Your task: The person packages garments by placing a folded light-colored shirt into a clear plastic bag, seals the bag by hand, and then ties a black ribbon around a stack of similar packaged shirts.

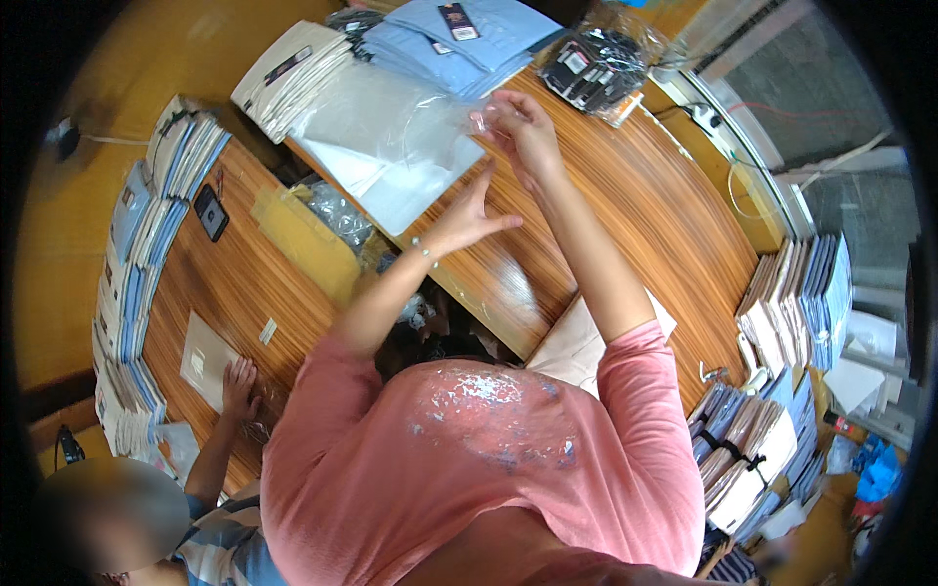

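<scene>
My right hand (pixel 523 135) is raised above the far part of the wooden table, its fingers pinching the edge of a clear plastic bag (pixel 415 112). The bag stretches left from those fingers over a pile of flat, pale plastic sleeves (pixel 425 195). Beside that pile's near right edge hovers my left hand (pixel 469 220), fingers and thumb spread, with nothing in it. Just beyond the bag lie a stack of folded cream shirts (pixel 293 73) and a stack of folded light blue shirts (pixel 464 39) with dark tags. A folded pale garment (pixel 576 347) lies close to my body, partly hidden by my right arm.
A bag of black items (pixel 596 68) sits at the far right. Shirt stacks line the left table (pixel 264 283) and stand at right (pixel 796 303). A co-worker's hand (pixel 239 391) rests by a packed flat item. A phone (pixel 210 213) lies on the left table.
</scene>
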A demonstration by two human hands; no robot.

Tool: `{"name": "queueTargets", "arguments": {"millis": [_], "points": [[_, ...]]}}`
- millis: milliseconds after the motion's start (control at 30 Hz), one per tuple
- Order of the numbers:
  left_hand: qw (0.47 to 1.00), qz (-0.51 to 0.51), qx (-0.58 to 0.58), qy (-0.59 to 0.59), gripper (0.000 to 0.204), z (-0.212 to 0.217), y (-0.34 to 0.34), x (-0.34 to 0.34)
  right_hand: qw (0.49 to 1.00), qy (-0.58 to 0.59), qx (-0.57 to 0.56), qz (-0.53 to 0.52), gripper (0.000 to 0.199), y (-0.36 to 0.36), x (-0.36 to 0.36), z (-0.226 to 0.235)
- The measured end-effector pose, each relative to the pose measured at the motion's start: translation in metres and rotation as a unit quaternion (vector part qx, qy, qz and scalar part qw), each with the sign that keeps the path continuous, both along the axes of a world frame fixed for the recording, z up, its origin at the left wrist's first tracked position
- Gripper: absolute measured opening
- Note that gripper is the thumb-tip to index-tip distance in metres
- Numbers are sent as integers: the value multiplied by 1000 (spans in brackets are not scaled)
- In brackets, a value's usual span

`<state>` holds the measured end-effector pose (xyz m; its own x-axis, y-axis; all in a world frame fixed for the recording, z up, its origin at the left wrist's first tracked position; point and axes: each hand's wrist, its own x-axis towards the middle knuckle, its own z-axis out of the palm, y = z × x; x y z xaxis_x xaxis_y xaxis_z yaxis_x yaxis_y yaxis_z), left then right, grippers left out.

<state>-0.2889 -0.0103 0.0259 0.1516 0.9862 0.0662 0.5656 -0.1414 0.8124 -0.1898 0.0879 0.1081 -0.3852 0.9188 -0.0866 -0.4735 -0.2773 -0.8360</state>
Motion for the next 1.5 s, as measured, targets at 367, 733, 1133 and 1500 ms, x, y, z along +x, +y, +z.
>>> {"name": "queueTargets", "arguments": {"millis": [367, 733, 1133, 1500], "points": [[909, -47, -287, -298, 80, 15, 11, -33, 999, -11, -20, -35, 29, -42, 88, -37], [925, 371, -39, 70, 86, -33, 40, -151, 999, 27, -20, -39, 24, -77, 143, -23], [973, -74, 110, -188, 57, 57, -10, 130, 913, -258, 241, -205, 22, -145, 215, -46], [853, -117, -263, -436, 45, 16, -1, 232, 791, -371, 143, -465, 23, -162, 285, -26]]}}
